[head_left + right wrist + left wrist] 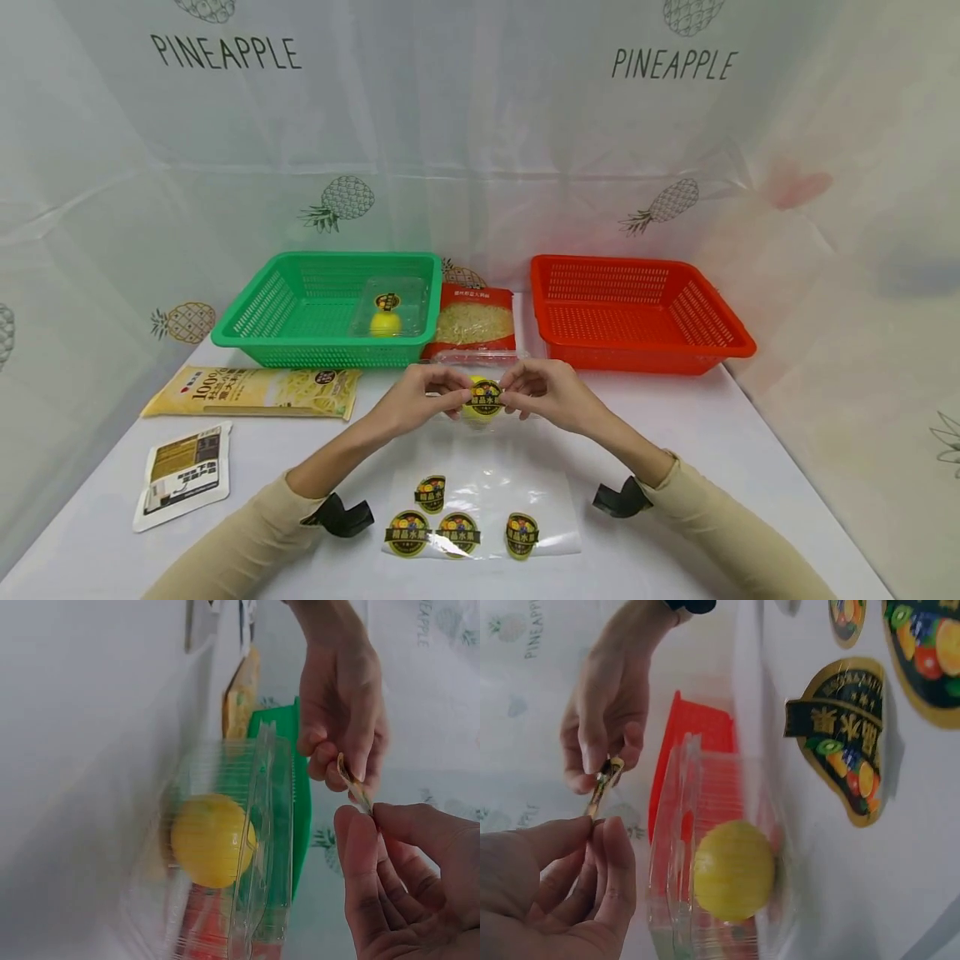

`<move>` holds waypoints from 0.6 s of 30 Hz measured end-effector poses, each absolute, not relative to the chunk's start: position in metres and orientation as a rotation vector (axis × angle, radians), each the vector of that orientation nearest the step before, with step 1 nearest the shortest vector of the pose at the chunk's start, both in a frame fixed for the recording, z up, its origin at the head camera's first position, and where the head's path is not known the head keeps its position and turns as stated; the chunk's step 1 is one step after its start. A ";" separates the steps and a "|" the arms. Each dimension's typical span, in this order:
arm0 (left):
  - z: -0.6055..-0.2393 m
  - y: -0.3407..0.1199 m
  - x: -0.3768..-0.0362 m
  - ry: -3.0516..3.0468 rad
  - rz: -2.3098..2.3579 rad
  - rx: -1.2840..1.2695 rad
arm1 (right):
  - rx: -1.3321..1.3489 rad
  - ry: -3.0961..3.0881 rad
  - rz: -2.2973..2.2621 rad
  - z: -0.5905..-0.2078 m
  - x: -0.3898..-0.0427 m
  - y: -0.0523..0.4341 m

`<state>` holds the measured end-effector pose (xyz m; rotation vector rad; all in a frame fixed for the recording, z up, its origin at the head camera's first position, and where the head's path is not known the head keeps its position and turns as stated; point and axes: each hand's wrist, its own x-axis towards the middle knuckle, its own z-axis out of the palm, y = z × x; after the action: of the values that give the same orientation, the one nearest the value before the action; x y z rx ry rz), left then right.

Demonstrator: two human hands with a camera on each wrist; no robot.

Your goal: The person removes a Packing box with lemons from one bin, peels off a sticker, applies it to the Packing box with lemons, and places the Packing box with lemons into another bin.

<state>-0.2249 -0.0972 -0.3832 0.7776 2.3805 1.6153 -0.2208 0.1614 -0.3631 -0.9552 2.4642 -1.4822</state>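
Between both hands a round black-and-gold fruit sticker [486,398] is held by its two side edges. My left hand [433,395] pinches its left edge between thumb and forefinger. On the other edge my right hand [546,393] pinches it the same way. In the wrist views the sticker is seen nearly edge-on, slightly curled. Below and behind it stands a clear plastic box [705,795] with a yellow round fruit [213,840] inside. The hands are above the box, and the sticker overlaps the fruit in the head view.
A backing sheet [480,467] with several stickers lies in front. Behind stand a green basket [330,354], holding another boxed yellow fruit [386,323], and a red basket [637,358]. A red food bag [474,321] lies between them. At left are a yellow noodle bag [255,393] and a white pouch [185,475].
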 end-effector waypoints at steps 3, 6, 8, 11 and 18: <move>-0.383 -0.094 -0.229 2.449 1.652 0.792 | -0.959 2.460 -1.500 -0.363 -0.227 0.161; -0.385 -0.093 -0.234 2.502 1.678 0.819 | -0.955 2.466 -1.497 -0.363 -0.232 0.160; -0.386 -0.092 -0.237 2.544 1.670 0.853 | -0.936 2.487 -1.481 -0.365 -0.237 0.158; -0.388 -0.092 -0.242 2.631 1.613 0.914 | -0.913 2.518 -1.458 -0.366 -0.243 0.157; -0.389 -0.089 -0.254 2.799 1.439 0.932 | -0.888 2.560 -1.414 -0.371 -0.257 0.153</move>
<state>-0.2545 -0.0889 -0.3895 0.9320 2.7989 1.4389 -0.2570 0.1535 -0.3708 -0.8879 2.5596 -1.4139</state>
